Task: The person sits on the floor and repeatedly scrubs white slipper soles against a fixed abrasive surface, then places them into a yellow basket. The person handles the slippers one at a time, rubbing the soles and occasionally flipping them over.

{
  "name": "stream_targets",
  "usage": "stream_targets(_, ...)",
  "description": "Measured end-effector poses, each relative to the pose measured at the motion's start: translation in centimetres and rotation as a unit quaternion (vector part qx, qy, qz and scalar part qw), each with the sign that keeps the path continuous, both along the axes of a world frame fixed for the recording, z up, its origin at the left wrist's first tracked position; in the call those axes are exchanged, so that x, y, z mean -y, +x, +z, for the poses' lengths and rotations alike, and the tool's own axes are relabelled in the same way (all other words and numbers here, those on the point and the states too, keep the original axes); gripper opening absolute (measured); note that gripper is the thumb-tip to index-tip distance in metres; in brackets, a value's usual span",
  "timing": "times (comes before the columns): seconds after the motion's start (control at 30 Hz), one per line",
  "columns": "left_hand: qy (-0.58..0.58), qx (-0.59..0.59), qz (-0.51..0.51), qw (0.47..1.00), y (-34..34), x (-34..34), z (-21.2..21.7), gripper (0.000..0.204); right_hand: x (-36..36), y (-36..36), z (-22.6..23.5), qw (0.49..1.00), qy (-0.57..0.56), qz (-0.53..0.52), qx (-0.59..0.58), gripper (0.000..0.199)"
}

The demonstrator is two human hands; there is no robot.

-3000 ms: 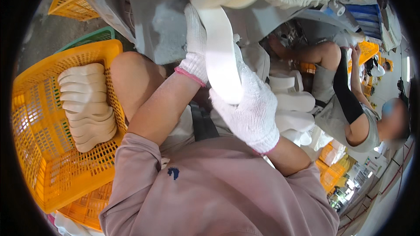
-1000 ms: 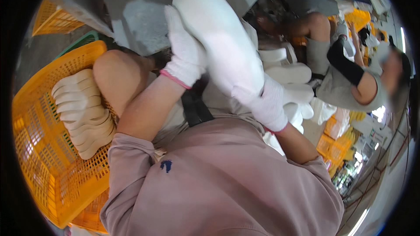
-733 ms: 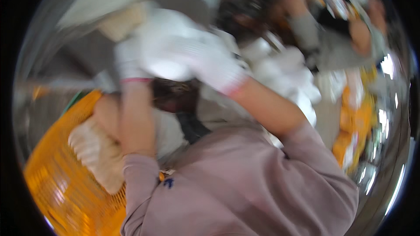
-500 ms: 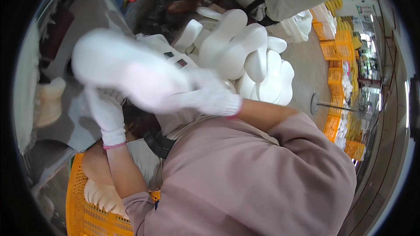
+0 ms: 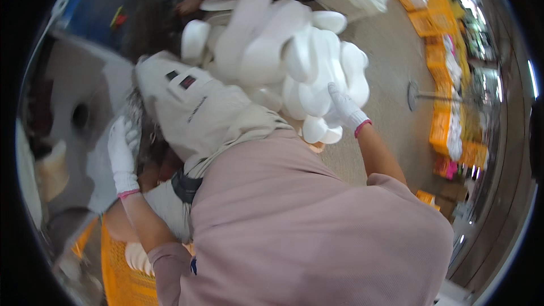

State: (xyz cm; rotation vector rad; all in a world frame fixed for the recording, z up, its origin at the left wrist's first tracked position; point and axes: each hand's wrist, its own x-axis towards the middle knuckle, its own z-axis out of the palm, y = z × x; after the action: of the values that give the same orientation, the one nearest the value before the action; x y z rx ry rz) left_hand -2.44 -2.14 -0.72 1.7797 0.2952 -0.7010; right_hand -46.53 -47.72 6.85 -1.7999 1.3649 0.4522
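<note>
Since half a second ago our right hand (image 5: 344, 109) has let go of the long white piece it held up in front of us and has swung out to the heap of white foam pieces (image 5: 283, 62); our left hand (image 5: 122, 156) has dropped lower and further out to our left side. Both hands wear white knit gloves with a pink band at the wrist.

Now the right hand lies against the near edge of the heap, its fingers (image 5: 335, 93) stretched along a rounded white piece. We cannot tell whether those fingers are closed around a piece or only pressed on it, since the pieces hide the fingertips. Most of the heap lies just beyond that hand and spreads away to its left, with a few small round pieces directly beneath the wrist.

The left hand hangs with its fingers loosely spread and holds nothing. Just to its right sits a pale beige cloth bundle (image 5: 195, 107) with two small dark patches; we cannot say whether the glove touches it. Below that wrist, close to our body, we see the corner of an orange plastic crate (image 5: 116, 272) with pale pieces (image 5: 137, 258) in it.

Far out past the right hand, rows of orange crates (image 5: 445, 79) stand on the grey floor (image 5: 391, 79).
</note>
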Motion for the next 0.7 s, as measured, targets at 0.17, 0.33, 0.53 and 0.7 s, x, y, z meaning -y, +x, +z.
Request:
stream_targets(0.17,0.071,0.399,0.069,0.912,-9.9,-12.2,5.1,0.026,0.8,6.8,4.6,0.957,-0.114,0.244,-0.112,0.056)
stream_targets(0.33,0.378,0.320,0.552,0.671,-20.9,-35.1,2.9,0.037,0.8,19.7,11.6,0.885,-0.371,0.275,-0.066,0.030)
stream_targets(0.53,0.533,-0.007,0.546,0.646,-27.7,-48.6,-7.1,0.083,-8.9,34.2,13.4,0.764,-0.255,0.570,0.165,0.037)
stream_targets(0.7,0.143,0.120,0.695,0.694,-26.6,-56.4,-12.3,0.078,-18.6,38.4,11.3,0.740,-0.173,0.647,0.063,0.033)
